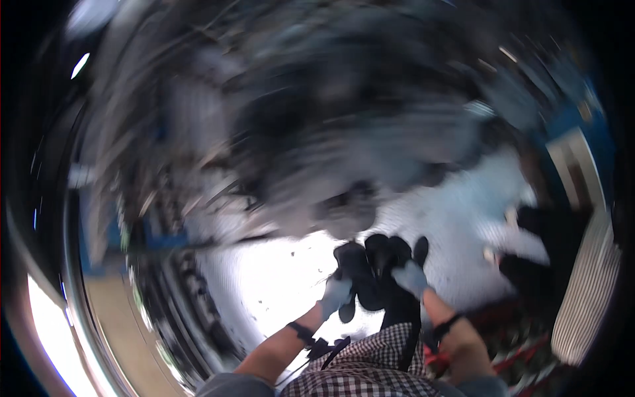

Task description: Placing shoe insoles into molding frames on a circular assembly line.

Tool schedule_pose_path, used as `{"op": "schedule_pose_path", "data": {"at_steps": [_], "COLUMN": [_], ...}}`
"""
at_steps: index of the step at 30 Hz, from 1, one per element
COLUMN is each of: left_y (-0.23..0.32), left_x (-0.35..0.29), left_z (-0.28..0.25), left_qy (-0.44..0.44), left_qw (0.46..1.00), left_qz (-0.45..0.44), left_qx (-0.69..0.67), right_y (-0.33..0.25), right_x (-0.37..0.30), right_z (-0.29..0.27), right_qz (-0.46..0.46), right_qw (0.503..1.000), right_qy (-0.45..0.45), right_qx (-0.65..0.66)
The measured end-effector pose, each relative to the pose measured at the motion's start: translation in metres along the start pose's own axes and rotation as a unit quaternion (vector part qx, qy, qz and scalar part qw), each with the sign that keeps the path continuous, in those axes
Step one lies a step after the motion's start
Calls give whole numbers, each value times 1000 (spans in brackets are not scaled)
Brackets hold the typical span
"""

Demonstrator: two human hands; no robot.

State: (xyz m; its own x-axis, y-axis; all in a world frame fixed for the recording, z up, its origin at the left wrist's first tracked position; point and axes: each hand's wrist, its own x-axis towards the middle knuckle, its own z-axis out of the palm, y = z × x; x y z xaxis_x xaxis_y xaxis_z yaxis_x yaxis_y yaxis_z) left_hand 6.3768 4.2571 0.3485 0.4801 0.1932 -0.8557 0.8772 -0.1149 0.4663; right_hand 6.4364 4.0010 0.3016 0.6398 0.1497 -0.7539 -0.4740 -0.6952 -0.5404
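left hand (336, 294): covered in a pale grey-blue glove, knit cloth by the look, matt.
right hand (411, 278): same matt pale glove.
dark bundle (370, 264): black, soft, matt, cloth-like; blur hides the weave.
checked shirt (370, 370): woven cloth, matt.
wrist straps (301, 331): black, matt.

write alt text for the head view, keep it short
Two gloved hands, left hand and right hand, meet close together in front of a checked shirt, the fingers dark. They are over a bright white surface. Everything above is heavily motion-blurred.
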Motion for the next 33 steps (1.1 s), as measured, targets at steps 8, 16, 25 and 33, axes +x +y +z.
{"op": "schedule_pose_path", "data": {"at_steps": [8,16,25,33], "left_y": [-361,-597,-767,-979], "left_x": [-321,-582,-729,-836], "left_z": [-244,-257,-264,-302], "left_qy": [398,668,794,821], "left_qw": [849,528,117,13], "left_qz": [83,-106,-23,-52], "left_qx": [-339,-513,-597,-569], "right_y": [-204,-320,-312,-246], "right_x": [-220,-468,-746,-963], "right_z": [311,667,991,1298], "right_qz": [-286,-543,-562,-631], "right_qw": [906,680,551,499], "right_qy": [-149,-391,-526,-422], "right_qx": [-275,-300,-322,-419]}}
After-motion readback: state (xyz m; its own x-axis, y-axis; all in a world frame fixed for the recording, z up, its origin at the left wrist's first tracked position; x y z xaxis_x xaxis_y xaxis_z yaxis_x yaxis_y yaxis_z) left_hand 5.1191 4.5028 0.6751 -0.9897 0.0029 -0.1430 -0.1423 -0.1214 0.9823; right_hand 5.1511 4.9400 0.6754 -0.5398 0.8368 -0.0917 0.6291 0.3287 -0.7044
